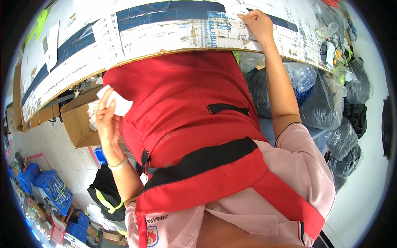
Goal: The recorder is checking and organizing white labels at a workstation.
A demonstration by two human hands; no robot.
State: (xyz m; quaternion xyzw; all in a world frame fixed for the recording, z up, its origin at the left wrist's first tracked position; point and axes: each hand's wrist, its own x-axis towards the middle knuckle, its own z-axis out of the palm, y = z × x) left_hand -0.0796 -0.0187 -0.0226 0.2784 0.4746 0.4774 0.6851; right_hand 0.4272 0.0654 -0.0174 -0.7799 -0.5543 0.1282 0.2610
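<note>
My left hand is raised beside the red apron, its fingers closed around a small curved piece of white paper. On the far side of the table edge, my right hand rests low over a worktop covered with worn white cardboard. Its thumb and forefinger are pinched together by a whitish patch; whatever is between them is too small to make out. Long white label strips lie across the left part of the worktop, and another white strip lies farther left. Dark blue tape runs along the cardboard.
An open cardboard box stands below the table's left side. Blue plastic crates and a black bag with a yellow-green stripe are on the floor at left. Clear plastic bags of dark goods are piled at right, near small loose items.
</note>
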